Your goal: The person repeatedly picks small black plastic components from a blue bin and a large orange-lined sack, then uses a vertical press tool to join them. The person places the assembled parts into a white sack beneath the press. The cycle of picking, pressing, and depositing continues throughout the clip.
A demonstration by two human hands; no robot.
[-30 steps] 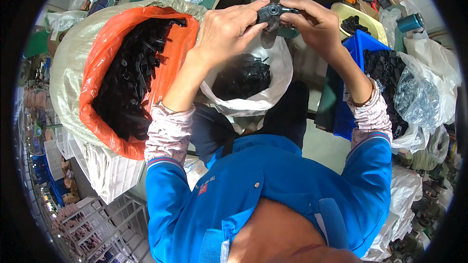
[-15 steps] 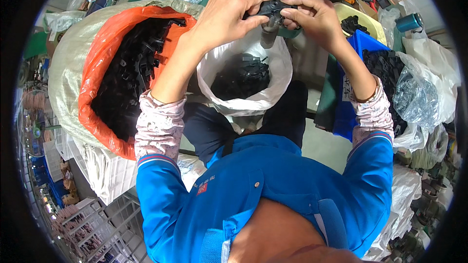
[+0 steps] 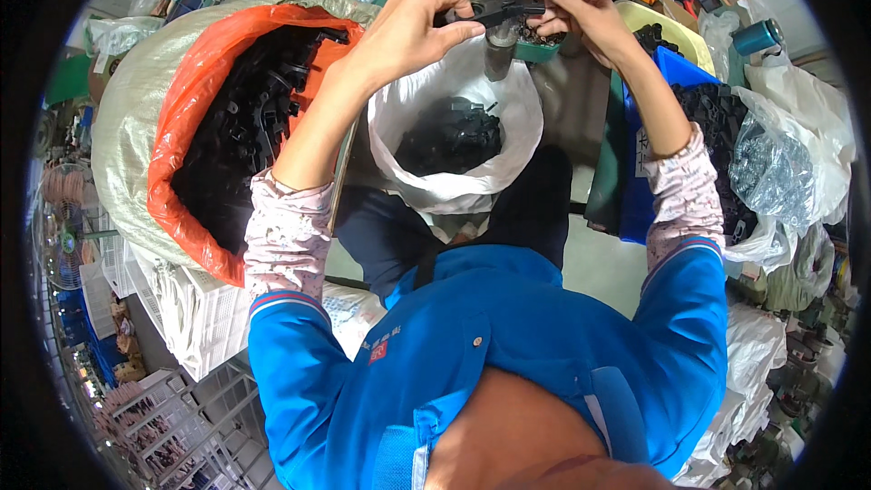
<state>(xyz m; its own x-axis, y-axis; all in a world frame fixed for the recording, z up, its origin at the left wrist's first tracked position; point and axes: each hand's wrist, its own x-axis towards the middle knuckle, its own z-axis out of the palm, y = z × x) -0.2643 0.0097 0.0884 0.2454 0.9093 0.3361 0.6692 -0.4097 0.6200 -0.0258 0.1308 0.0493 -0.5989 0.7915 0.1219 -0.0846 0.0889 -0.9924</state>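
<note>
Blk pcs [image 3: 451,138] in bag [image 3: 463,187], sack [image 3: 125,154] L of it, bin [image 3: 673,71] R. Beyond bag, your L hand [image 3: 406,36] pinches part [image 3: 494,11], axis L-R; R hand [image 3: 594,23] at R tip, grip unclear.

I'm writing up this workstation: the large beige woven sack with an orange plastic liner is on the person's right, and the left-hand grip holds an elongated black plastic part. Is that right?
Not quite: the head view shows the orange-lined beige woven sack on the person's left, not the right. The left-hand grip does hold an elongated black plastic part.
</note>
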